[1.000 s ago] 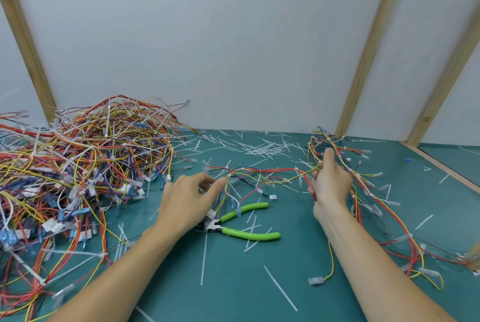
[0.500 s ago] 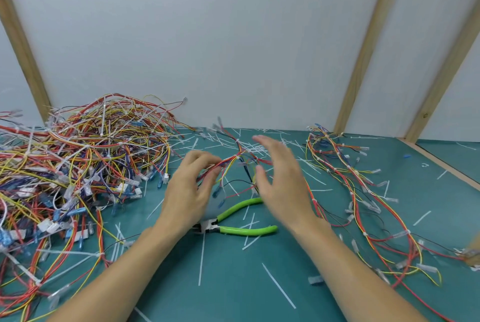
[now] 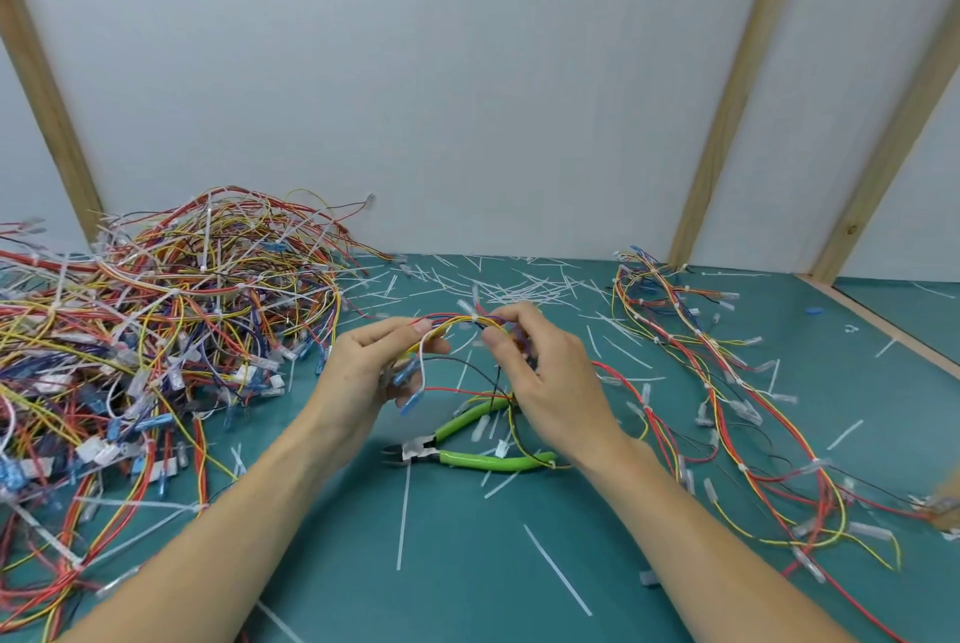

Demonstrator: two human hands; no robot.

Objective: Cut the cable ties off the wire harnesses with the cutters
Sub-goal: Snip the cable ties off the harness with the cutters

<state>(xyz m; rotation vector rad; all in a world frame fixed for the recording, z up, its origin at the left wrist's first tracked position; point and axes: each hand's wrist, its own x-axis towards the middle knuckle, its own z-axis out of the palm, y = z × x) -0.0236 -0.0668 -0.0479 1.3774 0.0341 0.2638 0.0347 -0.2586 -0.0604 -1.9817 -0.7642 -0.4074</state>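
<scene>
Multicolor harness w/ white tie, raised; green cutters flat below.

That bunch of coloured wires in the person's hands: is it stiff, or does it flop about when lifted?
Probably floppy: the wire harness arches between the left hand and right hand, and its loose ends droop to the table. Likely light, since fingertips alone hold it up. Its trailing wires may snag the cutters underneath.

Even, bright diffuse light; soft faint shadows; no glare; wide-angle bowing at edges; slight blur at far right.
</scene>
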